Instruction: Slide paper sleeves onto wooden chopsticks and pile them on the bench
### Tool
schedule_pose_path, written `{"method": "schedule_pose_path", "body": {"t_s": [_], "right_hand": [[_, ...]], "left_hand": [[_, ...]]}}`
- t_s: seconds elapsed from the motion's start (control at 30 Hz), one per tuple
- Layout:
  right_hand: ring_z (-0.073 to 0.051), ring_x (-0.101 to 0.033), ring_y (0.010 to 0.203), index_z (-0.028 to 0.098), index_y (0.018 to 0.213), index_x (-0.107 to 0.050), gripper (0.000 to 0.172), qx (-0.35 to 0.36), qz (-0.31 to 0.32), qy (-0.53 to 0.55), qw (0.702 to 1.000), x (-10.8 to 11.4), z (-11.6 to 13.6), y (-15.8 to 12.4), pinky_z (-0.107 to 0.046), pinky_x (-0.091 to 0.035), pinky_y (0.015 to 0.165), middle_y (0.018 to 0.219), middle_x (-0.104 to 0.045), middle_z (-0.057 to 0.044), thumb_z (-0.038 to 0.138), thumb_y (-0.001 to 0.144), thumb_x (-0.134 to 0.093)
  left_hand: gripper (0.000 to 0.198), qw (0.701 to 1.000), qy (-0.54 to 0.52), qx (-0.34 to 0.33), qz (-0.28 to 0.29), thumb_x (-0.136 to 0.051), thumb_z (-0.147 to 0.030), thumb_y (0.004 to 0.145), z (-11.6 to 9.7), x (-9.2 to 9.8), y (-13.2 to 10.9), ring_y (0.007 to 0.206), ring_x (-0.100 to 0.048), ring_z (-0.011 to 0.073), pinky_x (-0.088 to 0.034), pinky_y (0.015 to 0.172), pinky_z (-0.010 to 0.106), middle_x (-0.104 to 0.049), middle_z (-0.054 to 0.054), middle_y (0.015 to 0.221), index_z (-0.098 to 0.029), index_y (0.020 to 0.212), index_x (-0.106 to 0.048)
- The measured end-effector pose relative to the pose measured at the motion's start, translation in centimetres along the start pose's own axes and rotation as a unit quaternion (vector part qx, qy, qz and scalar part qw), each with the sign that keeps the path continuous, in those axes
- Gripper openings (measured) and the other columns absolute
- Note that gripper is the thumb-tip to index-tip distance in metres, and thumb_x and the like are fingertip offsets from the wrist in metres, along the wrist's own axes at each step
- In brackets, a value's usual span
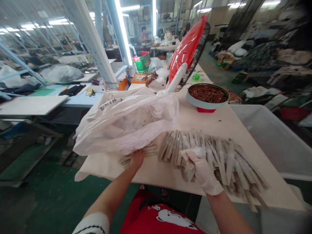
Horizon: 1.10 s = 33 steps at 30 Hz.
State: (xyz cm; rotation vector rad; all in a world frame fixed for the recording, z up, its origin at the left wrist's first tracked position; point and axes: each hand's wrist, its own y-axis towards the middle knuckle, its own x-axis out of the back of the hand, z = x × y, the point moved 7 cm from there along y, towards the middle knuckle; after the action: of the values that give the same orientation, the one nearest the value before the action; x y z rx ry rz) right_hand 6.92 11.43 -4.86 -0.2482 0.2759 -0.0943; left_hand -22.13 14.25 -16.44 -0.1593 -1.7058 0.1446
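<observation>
My left hand (137,158), bare, is closed on a small bundle of pale strips (152,150) at the bag's near edge; its fingertips are partly hidden. Over that bundle lies a big white plastic bag (117,126), its mouth towards the right, with whitish contents inside. My right hand (202,170) wears a thin whitish glove. Between its thumb and fingers is a crumpled piece of translucent plastic (188,170). Beneath and around that hand spreads a long row of greyish-beige flat strips (226,159), overlapping side by side along the table's near edge.
On the pale-covered table (202,125) stand a round tin (208,94) of brown pieces and a tilted red fan (186,48). Behind are a green box (141,63) and an orange tray (139,78). A white bin (270,136) adjoins the right edge. A person (143,35) sits far back.
</observation>
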Motion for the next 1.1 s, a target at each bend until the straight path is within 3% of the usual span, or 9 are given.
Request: {"method": "schedule_pose_path", "body": {"t_s": [0.1, 0.23, 0.37, 0.43, 0.5, 0.6, 0.8, 0.97, 1.1], "right_hand": [[-0.008, -0.043, 0.044, 0.016, 0.061, -0.06, 0.027, -0.03, -0.024, 0.063, 0.997, 0.7, 0.3, 0.4, -0.021, -0.029, 0.038, 0.051, -0.053, 0.003, 0.039, 0.06, -0.075], [-0.001, -0.026, 0.037, 0.014, 0.061, -0.06, 0.031, -0.065, 0.004, 0.172, 0.983, 1.8, 0.4, 0.8, -0.017, -0.018, 0.033, 0.049, -0.043, 0.006, 0.04, 0.061, -0.075], [0.0, -0.022, 0.037, 0.013, 0.062, -0.06, 0.033, -0.055, 0.014, 0.203, 0.978, 3.2, 1.4, 0.7, -0.016, -0.018, 0.033, 0.051, -0.042, 0.007, 0.042, 0.062, -0.074], [-0.001, -0.024, 0.037, 0.014, 0.059, -0.056, 0.033, -0.025, -0.008, 0.184, 0.983, 3.9, 2.3, 0.4, -0.017, -0.019, 0.033, 0.051, -0.044, 0.006, 0.042, 0.062, -0.074], [-0.003, -0.03, 0.038, 0.015, 0.057, -0.054, 0.035, 0.0, -0.037, 0.141, 0.989, 4.6, 3.3, -0.2, -0.018, -0.022, 0.035, 0.05, -0.046, 0.005, 0.045, 0.064, -0.072], [-0.008, -0.041, 0.043, 0.016, 0.057, -0.055, 0.038, 0.022, -0.079, 0.058, 0.995, 5.6, 4.3, -1.2, -0.021, -0.03, 0.04, 0.051, -0.051, 0.003, 0.051, 0.065, -0.068], [-0.011, -0.044, 0.047, 0.016, 0.056, -0.055, 0.04, 0.075, -0.13, -0.035, 0.988, 8.6, 5.6, -2.0, -0.024, -0.035, 0.044, 0.05, -0.053, 0.0, 0.054, 0.061, -0.069], [-0.012, -0.047, 0.052, 0.016, 0.061, -0.06, 0.035, 0.086, -0.082, -0.103, 0.988, 10.2, 5.3, -2.0, -0.025, -0.037, 0.049, 0.055, -0.055, 0.0, 0.05, 0.063, -0.069], [-0.014, -0.049, 0.057, 0.015, 0.066, -0.064, 0.036, 0.089, -0.064, -0.139, 0.984, 11.1, 5.1, -2.3, -0.027, -0.04, 0.055, 0.058, -0.058, -0.001, 0.051, 0.063, -0.068]], "left_hand": [[0.024, 1.0, 0.017, -0.007, -0.008, -0.042, -0.009, 0.082, -0.1, -0.4, -0.1, 0.106, -0.052, 0.0314, -0.038, 0.092, 0.047, -0.06, 0.018, 0.103, -0.009, 0.096, -0.061], [0.018, 1.0, 0.011, -0.021, -0.009, -0.044, -0.014, 0.082, -1.4, 0.4, -1.3, 0.093, -0.058, 0.0304, -0.043, 0.082, 0.042, -0.062, 0.017, 0.094, -0.008, 0.09, -0.059], [0.019, 0.996, -0.073, -0.05, -0.028, -0.041, -0.027, 0.087, -6.5, 4.4, -4.2, 0.073, -0.059, 0.0199, -0.045, 0.068, 0.03, -0.061, 0.007, 0.078, -0.013, 0.087, -0.053], [0.017, 0.963, -0.256, -0.067, -0.047, -0.045, -0.034, 0.086, -9.8, 7.7, -6.3, 0.068, -0.057, 0.0156, -0.043, 0.064, 0.025, -0.058, 0.002, 0.072, -0.017, 0.084, -0.048], [0.019, 0.902, -0.421, -0.09, -0.002, -0.046, -0.037, 0.084, -13.0, 10.0, -8.2, 0.058, -0.052, 0.0123, -0.041, 0.057, 0.022, -0.053, -0.003, 0.062, -0.019, 0.081, -0.044], [0.019, 0.85, -0.517, -0.091, 0.051, -0.05, -0.036, 0.08, -16.2, 11.8, -10.1, 0.051, -0.048, 0.0098, -0.037, 0.051, 0.02, -0.048, -0.006, 0.055, -0.019, 0.076, -0.042], [0.02, 0.829, -0.544, -0.085, 0.093, -0.053, -0.035, 0.078, -18.6, 10.5, -11.2, 0.05, -0.045, 0.0074, -0.036, 0.048, 0.019, -0.044, -0.007, 0.057, -0.018, 0.074, -0.044], [0.021, 0.831, -0.528, -0.089, 0.153, -0.054, -0.035, 0.076, -20.9, 9.9, -11.3, 0.047, -0.044, 0.0059, -0.035, 0.046, 0.018, -0.044, -0.007, 0.058, -0.017, 0.072, -0.044], [0.02, 0.848, -0.493, -0.088, 0.173, -0.055, -0.034, 0.073, -22.1, 10.3, -10.8, 0.046, -0.045, 0.0065, -0.034, 0.045, 0.018, -0.045, -0.007, 0.056, -0.017, 0.071, -0.045]]}}
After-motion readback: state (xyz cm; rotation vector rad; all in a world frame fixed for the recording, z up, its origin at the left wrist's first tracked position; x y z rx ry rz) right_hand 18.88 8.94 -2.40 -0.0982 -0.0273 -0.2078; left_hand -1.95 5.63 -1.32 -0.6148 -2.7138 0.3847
